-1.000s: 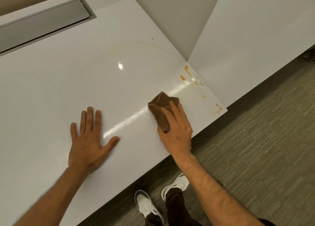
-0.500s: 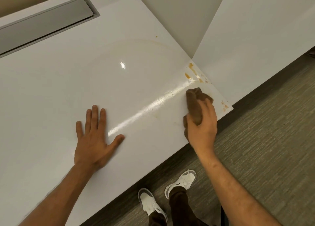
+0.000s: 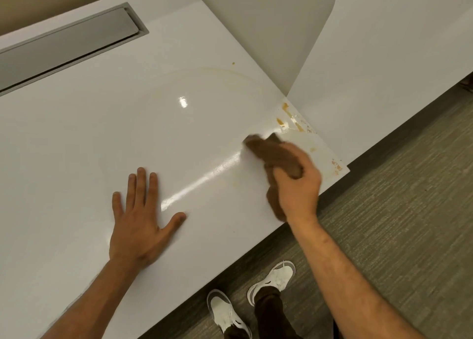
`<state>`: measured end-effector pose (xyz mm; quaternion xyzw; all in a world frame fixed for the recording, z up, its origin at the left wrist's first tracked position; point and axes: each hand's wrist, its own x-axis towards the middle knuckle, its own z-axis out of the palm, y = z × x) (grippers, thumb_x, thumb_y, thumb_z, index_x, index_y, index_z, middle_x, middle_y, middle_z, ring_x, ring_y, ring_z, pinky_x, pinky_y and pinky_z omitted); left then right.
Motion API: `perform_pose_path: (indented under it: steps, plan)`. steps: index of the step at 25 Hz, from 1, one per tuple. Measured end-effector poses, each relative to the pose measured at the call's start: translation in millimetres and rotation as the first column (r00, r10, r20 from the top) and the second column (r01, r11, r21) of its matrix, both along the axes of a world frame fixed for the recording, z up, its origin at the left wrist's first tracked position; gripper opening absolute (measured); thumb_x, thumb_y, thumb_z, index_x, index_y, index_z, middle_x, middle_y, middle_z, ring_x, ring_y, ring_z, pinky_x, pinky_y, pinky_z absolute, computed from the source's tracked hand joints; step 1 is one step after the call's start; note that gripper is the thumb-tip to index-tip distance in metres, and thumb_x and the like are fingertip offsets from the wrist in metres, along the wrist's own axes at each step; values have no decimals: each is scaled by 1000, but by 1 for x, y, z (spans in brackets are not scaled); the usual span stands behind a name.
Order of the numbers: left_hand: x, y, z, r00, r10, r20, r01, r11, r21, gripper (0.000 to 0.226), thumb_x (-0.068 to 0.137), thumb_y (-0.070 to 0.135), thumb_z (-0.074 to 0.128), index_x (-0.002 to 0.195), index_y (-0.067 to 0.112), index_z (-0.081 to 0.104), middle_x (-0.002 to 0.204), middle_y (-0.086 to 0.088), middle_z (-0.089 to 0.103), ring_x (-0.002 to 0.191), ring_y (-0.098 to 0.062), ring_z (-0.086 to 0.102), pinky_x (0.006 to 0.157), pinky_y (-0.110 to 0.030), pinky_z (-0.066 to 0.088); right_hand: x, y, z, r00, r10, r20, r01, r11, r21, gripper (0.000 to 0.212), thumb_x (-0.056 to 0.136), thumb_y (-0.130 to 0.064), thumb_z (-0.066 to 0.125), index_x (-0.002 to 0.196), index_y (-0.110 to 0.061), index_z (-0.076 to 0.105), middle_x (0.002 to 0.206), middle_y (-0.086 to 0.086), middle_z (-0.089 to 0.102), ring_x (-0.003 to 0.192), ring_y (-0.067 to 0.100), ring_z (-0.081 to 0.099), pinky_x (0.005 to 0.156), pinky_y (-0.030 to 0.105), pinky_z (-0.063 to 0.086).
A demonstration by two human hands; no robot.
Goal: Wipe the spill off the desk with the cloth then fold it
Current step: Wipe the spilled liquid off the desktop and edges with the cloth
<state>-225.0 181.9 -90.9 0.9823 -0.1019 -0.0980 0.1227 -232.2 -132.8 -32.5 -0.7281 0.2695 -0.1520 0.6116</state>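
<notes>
Right hand [image 3: 297, 182]: holds a bunched brown cloth [image 3: 268, 151], fingers curled round it; hand and cloth are motion-blurred. The cloth sticks out beyond the fingertips toward the far side and touches the desk [image 3: 102, 123]; another part hangs below the palm at the near edge.

Spill [image 3: 291, 122]: orange-brown blotches just beyond the cloth's far tip, next to the corner where a divider [image 3: 268, 31] meets the desk. Smaller specks [image 3: 337, 165] lie right of the grip, near the desk's corner. A faint tan arc [image 3: 220, 70] curves well beyond the grip, with a single dot [image 3: 233, 63] above it.

Left hand [image 3: 139, 226]: flat on the desk, fingers straight and spread, holding nothing, well to the left of the grip.

Recessed grey tray [image 3: 64, 44]: far left of the desk.

White shoes [image 3: 252, 297]: on the carpet [image 3: 396, 223], below the grip.
</notes>
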Motion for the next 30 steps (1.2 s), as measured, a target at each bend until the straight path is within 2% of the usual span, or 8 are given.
perform_pose_path:
  steps: [3, 6, 9, 12, 16, 20, 27, 30]
  plan:
    - [-1, 1, 0, 1000, -2, 0, 2, 1000, -1, 101, 93, 83, 26, 167, 26, -11, 175, 4, -19, 162, -17, -17, 129, -57, -1, 14, -27, 1, 980, -189, 61, 197, 967, -161, 45, 91, -9, 69, 130, -30, 63, 132, -10, 63, 124, 6, 59, 103, 29, 53]
    - [-1, 1, 0, 1000, -5, 7, 5, 1000, -1, 101, 93, 84, 24, 167, 25, -11, 175, 3, -18, 162, -18, -15, 129, -59, 2, 27, -27, -20, 939, -202, -278, 66, 900, -431, 60, 101, -24, 62, 155, -17, 37, 165, 10, 27, 153, 31, 24, 124, 51, 24]
    - [-1, 1, -1, 1000, -2, 10, 2, 1000, -1, 101, 92, 84, 25, 167, 24, -9, 176, 2, -17, 162, -19, -14, 129, -60, 4, 46, -18, -31, 884, -270, -381, 47, 863, -504, 71, 104, -36, 53, 162, -13, 18, 171, 15, 7, 157, 34, 5, 127, 51, 11]
    - [-1, 1, 0, 1000, -5, -1, 5, 1000, -3, 102, 92, 84, 25, 167, 24, -9, 176, 2, -16, 162, -20, -13, 129, -61, 4, 75, -19, -32, 907, -250, -339, 41, 853, -520, 73, 102, -39, 56, 161, -12, 23, 169, 15, 18, 156, 32, 14, 127, 48, 17]
    - [0, 1, -2, 1000, 1, 6, -1, 1000, -7, 102, 92, 84, 26, 167, 24, -7, 176, 2, -15, 163, -20, -12, 129, -61, 5, 114, -18, -31, 957, -88, -277, -72, 852, -519, 70, 88, -33, 69, 151, -16, 43, 154, 8, 45, 143, 27, 41, 114, 49, 39]
    - [0, 2, -2, 1000, 0, 4, 0, 1000, 0, 102, 92, 84, 26, 168, 24, -7, 176, 2, -15, 163, -20, -11, 128, -60, 5, 144, -13, -31, 965, 123, -231, -221, 853, -473, 66, 78, -22, 70, 142, -26, 54, 146, -3, 55, 133, 18, 52, 107, 33, 44]
    - [0, 2, 0, 1000, -7, -10, 7, 1000, 2, 103, 91, 86, 21, 167, 24, -10, 176, 1, -16, 163, -21, -13, 129, -60, 4, 130, 14, -31, 815, 549, -185, -571, 706, -418, 59, 73, -6, 79, 129, -21, 70, 144, 0, 61, 135, 19, 54, 116, 37, 39]
    - [1, 1, 0, 1000, -10, -10, 10, 1000, -3, 103, 91, 86, 20, 167, 24, -10, 176, 1, -16, 163, -20, -13, 129, -60, 2, 84, 32, -32, 727, 666, -167, -665, 623, -412, 50, 74, -18, 72, 124, -19, 73, 141, 1, 64, 135, 21, 54, 116, 38, 39]
